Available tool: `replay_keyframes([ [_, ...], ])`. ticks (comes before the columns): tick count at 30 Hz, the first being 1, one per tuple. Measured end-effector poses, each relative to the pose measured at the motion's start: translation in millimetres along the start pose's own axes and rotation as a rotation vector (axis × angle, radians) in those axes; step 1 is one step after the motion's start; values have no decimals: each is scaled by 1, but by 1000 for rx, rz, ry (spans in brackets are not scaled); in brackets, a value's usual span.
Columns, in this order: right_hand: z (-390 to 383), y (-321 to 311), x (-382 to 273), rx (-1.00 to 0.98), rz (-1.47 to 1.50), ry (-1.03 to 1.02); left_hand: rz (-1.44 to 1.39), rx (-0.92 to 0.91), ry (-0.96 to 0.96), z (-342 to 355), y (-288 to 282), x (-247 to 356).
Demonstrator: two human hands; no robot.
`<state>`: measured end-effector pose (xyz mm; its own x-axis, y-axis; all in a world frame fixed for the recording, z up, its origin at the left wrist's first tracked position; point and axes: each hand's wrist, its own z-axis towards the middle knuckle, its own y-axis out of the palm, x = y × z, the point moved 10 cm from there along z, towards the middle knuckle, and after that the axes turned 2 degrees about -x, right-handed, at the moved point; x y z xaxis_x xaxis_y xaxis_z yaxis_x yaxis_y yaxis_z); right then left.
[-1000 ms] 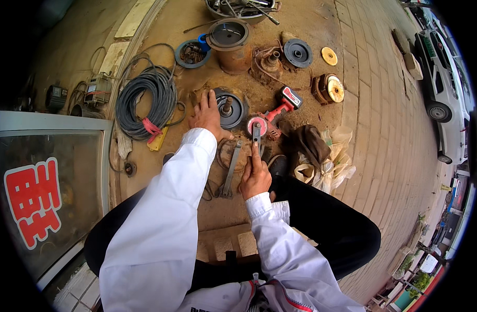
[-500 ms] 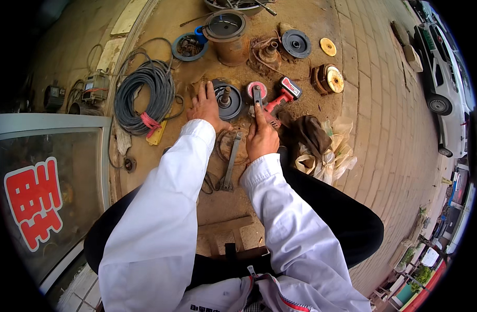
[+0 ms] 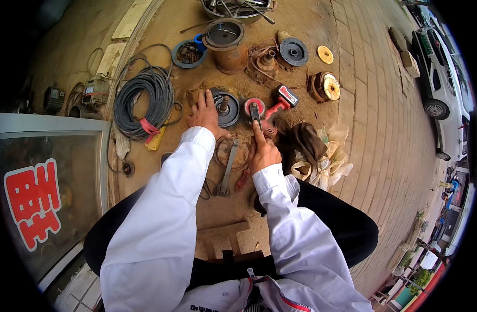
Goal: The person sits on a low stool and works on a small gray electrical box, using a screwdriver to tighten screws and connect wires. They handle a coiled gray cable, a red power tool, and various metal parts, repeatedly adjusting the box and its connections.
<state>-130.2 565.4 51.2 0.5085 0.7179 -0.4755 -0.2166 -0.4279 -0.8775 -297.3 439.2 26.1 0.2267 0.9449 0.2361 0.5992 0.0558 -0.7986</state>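
We find the left hand (image 3: 204, 113) resting flat, fingers spread, on the dusty ground (image 3: 160, 171) just beside the dark round metal pulley housing with a central shaft (image 3: 227, 108); its grip is wide and holds nothing, the thumb side touching the housing rim. The right hand (image 3: 263, 152) has its grip closed around the lower end of a slim grey metal tool (image 3: 255, 115), which points away from the body with its tip lying over the red disc of the red-bodied angle grinder (image 3: 272, 107). The housing thus lies between the two hands, left of the tool and right of the left palm. Below the hands, a long grey steel wrench (image 3: 228, 169) lies on the ground across a rusty ring-shaped part (image 3: 233, 153), near the right wrist. A coil of black cable tied with a red band (image 3: 142, 101) lies well to the left. A brown rag beside crumpled clear plastic bags (image 3: 321, 156) lies to the right of the right hand.
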Motion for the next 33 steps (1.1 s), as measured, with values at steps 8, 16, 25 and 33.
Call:
replay_keyframes([
  [8,55,-13,-13,3,0,41,46,-20,92,7,6,9],
  [16,-1,-1,-11,-12,-30,93,279,-71,308,20,-10,18],
  [25,-28,2,-11,10,-50,123,161,-49,138,17,4,17],
  [33,-18,-2,-16,-59,-76,107,171,-29,234,18,2,16],
])
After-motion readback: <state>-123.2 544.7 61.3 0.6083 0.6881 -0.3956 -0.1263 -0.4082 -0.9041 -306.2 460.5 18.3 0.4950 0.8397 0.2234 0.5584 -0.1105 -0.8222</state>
